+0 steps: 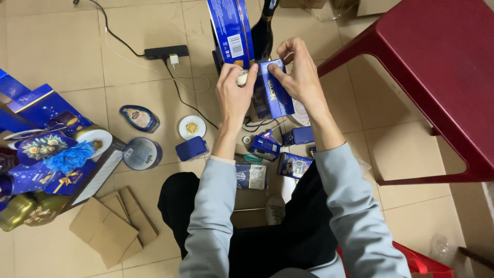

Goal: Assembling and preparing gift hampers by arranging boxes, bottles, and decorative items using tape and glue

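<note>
My left hand is raised over the tiled floor, pinching a small pale round object between thumb and fingers. My right hand grips a small blue box by its top edge; the box stands upright between both hands. Just behind them a tall blue carton and a dark bottle stand upright. Below the hands lie several small blue packets and boxes near my knees.
A dark red plastic table stands at the right. A black power strip with cables lies at the back. A blue gift basket with flowers, round tins and cardboard pieces lie at the left.
</note>
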